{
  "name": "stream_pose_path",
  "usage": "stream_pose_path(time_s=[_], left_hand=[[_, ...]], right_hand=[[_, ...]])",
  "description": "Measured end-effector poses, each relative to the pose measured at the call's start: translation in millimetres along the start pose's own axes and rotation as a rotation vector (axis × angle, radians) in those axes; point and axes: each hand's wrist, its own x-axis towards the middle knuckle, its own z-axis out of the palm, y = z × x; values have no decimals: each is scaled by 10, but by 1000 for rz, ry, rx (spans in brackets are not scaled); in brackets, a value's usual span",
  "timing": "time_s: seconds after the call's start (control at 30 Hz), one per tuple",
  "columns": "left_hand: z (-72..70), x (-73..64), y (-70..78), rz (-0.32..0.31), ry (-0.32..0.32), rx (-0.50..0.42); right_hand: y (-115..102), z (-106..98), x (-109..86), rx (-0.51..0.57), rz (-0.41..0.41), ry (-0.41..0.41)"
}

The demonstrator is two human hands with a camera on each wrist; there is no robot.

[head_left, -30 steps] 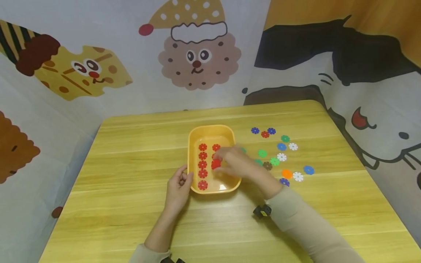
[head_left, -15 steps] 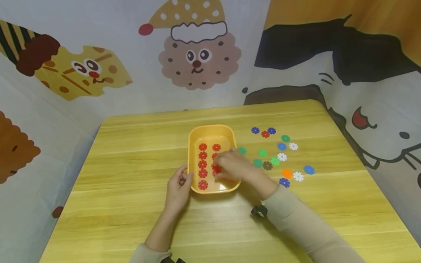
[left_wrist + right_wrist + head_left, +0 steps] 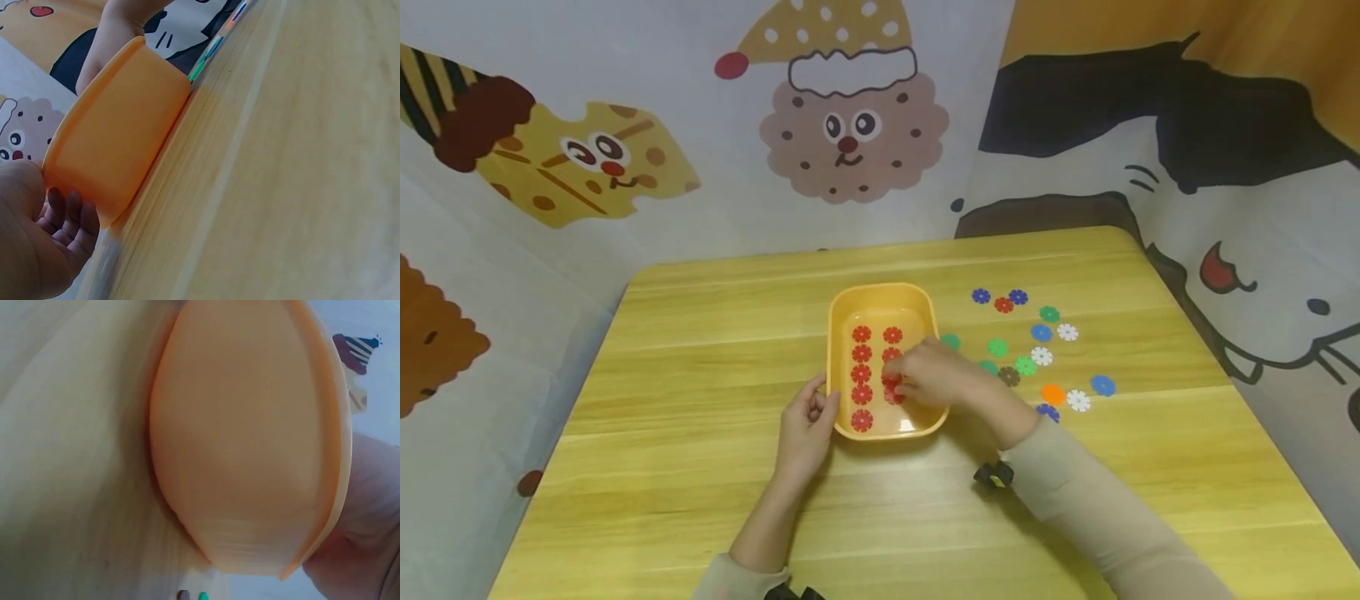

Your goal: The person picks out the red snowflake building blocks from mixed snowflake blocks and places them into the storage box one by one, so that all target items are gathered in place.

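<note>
A yellow-orange plastic tray (image 3: 917,429) sits on the wooden table, with red snowflake discs (image 3: 862,374) lying in two columns inside. My left hand (image 3: 805,433) grips the tray's left side near its front corner; in the left wrist view, the thumb is at the rim and the fingers curl against the outer wall. Reaching over the right rim, my right hand (image 3: 932,375) pinches a red snowflake disc (image 3: 893,395) low in the right column. The fingers partly cover that column. The right wrist view shows mostly the tray's outer wall (image 3: 244,437), which hides the fingertips.
Right of the tray, loose snowflake discs in blue, green, white, brown, orange (image 3: 1053,395) and red (image 3: 1003,305) are scattered on the table (image 3: 700,375). A printed cloth (image 3: 700,225) with cartoon figures hangs behind the table's far edge.
My right hand has shifted slightly toward the tray's near end, bringing the red snowflake disc down the right column. My left hand has stayed at the tray's side.
</note>
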Motion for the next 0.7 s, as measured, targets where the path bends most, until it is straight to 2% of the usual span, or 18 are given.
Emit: stream_pose_path(time_s=[0.13, 0.5, 0.6, 0.7], left_hand=[[-2, -3, 0, -5, -8, -5], [-1, 2, 3, 1, -6, -4], [-3, 0, 4, -7, -5, -2], [-3, 0, 4, -10, -5, -1]], right_hand=[[-13, -3, 2, -45, 4, -35], [-20, 7, -5, -62, 54, -43], [-15, 18, 2, -70, 57, -22], [7, 22, 12, -36, 49, 36]])
